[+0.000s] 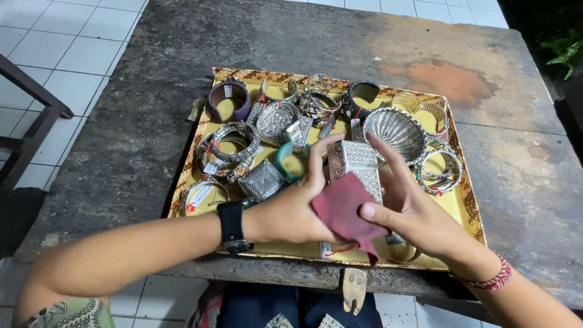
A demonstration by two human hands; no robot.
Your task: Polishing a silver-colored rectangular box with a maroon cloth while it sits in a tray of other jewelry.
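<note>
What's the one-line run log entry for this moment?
left hand: holds silver box | right hand: presses maroon cloth on box | below: tray of bangles | surface: dark table

A jewellery stall or shop — price-tagged bangles [226,147] fill a display tray [468,206] on a worn table [146,127].

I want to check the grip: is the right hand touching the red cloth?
Touching. The head view shows the right hand with its thumb pressed on the red cloth, which lies over the silver box.
</note>
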